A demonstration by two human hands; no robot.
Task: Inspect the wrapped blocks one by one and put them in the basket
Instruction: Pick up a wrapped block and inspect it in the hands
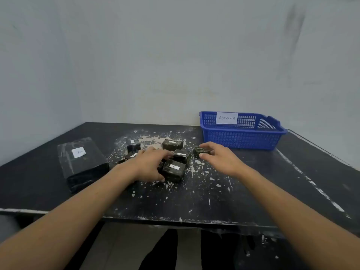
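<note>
Pinching small wrapped block between thumb and fingertips: right hand, just right of pile, near side of blue basket. Left hand draped over pile, hold unclear. Likely light, stiff; glossy wrap probably slippery, best taken by flat opposite sides.

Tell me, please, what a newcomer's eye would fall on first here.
The bright blue basket labelled "Abnormal" stands at the table's far right. At centre lies a cluster of dark wrapped blocks: the right hand pinches one small block, and the left hand rests on others.
</note>
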